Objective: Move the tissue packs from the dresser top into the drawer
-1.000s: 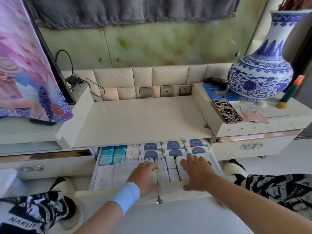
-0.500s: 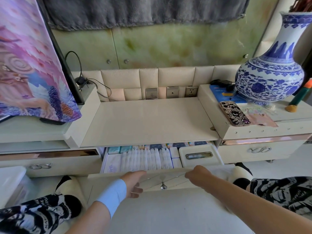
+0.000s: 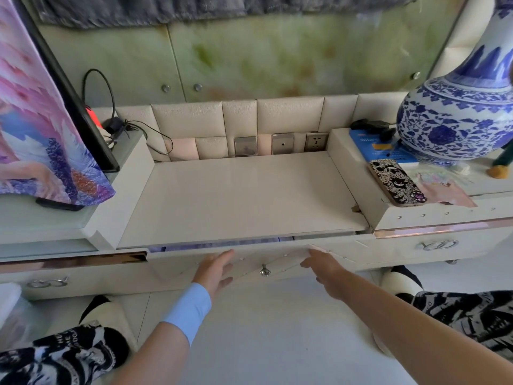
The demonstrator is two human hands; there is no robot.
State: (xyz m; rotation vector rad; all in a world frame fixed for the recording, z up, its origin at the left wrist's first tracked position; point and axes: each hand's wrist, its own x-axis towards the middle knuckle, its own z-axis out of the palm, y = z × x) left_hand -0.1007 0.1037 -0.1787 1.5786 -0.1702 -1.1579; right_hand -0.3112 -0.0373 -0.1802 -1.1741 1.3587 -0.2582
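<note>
The cream drawer front [image 3: 249,266] with its small metal knob [image 3: 264,270] sits almost flush under the dresser top [image 3: 244,195]. Only a thin dark gap [image 3: 222,242] shows above it, and the tissue packs inside are hidden. My left hand [image 3: 215,270], with a pale blue wristband, lies flat against the drawer front left of the knob, fingers spread. My right hand [image 3: 322,269] presses flat on the front right of the knob. Neither hand holds anything. No tissue packs lie on the dresser top.
A large blue-and-white vase [image 3: 458,118], a blue booklet [image 3: 380,151] and a patterned phone [image 3: 397,182] stand on the raised right section. A screen with a pink cloth [image 3: 41,120] and cables [image 3: 116,126] fills the left. Side drawers [image 3: 438,244] are closed. My knees flank the drawer.
The drawer has slid from wide open, with tissue packs showing, to nearly closed. Both hands came off the packs and moved onto the drawer front, pushing it inward.
</note>
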